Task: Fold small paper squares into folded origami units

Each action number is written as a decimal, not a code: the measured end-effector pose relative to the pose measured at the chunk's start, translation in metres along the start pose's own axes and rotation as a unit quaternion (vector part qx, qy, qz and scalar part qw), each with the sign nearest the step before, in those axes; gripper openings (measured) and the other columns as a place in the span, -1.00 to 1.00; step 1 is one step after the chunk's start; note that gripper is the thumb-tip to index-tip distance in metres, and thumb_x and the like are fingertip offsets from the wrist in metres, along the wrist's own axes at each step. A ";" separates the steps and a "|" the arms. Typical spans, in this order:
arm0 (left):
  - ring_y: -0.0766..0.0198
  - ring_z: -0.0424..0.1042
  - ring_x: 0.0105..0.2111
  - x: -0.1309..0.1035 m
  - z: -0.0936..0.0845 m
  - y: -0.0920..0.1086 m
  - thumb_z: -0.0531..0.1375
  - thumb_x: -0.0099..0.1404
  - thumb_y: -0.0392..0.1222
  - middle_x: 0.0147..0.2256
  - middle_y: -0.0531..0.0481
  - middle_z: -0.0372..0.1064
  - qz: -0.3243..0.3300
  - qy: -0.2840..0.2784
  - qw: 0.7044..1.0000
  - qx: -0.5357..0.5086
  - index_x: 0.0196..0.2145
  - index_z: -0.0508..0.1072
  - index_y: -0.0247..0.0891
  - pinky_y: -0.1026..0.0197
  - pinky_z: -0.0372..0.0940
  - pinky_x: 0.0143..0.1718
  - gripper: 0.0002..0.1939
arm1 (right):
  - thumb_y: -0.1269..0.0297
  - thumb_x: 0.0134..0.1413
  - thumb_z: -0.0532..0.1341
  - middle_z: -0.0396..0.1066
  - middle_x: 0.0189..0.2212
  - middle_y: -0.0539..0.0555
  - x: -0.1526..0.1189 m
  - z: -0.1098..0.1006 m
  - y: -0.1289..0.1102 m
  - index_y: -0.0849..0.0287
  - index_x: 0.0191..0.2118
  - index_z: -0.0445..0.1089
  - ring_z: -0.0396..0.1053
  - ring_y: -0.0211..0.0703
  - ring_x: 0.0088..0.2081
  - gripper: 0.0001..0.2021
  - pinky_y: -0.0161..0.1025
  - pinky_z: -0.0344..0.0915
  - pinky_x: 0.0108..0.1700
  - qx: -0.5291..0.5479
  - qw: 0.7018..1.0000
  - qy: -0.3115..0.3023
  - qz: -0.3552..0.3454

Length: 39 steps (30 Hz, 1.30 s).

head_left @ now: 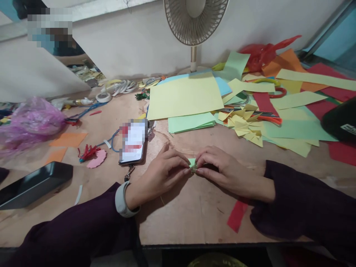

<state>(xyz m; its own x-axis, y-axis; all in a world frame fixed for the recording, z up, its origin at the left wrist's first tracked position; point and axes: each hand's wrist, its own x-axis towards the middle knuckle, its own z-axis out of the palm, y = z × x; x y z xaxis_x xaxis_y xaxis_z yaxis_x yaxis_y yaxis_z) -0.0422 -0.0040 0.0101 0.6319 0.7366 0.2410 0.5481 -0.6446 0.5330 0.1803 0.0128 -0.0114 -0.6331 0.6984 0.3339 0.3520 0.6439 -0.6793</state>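
Between my two hands is a small folded piece of light green paper [192,163], held low over the wooden table [178,218]. My left hand [168,168] pinches its left side between thumb and fingers. On its other side, the fingertips of my right hand [218,167] are closed on the same paper. My fingers cover much of it, so its full shape is hidden. Just beyond lies a stack of green paper strips [191,124]. A phone [135,142] with a lit screen rests left of my left hand. Below my right wrist is a red paper strip [237,217].
A yellow sheet [186,96] lies behind the green strips. Folded yellow paper pieces [244,124] are piled to the right, near scissors and coloured paper. At the left are a black case [36,183] and pink plastic [36,120]. A fan [196,18] stands behind.
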 end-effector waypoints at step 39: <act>0.26 0.43 -0.21 -0.004 0.012 0.007 0.22 0.32 -0.30 -0.25 -0.03 0.47 -0.112 0.035 0.983 -0.139 -0.30 0.52 -0.26 0.08 0.30 -0.04 -0.94 | 0.38 0.24 0.19 0.41 -0.18 0.09 0.000 -0.010 -0.002 0.14 -0.30 0.42 0.34 -0.13 -0.12 -0.92 -0.13 0.27 -0.02 0.017 0.998 -0.055 0.035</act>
<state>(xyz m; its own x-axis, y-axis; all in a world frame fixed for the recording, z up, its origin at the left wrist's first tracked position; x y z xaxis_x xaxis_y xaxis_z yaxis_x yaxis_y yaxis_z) -0.0342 -0.0141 0.0035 0.4678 0.8724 0.1421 0.4916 -0.3904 0.7784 0.1867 0.0148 -0.0036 -0.6808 0.7010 0.2125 0.3756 0.5831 -0.7204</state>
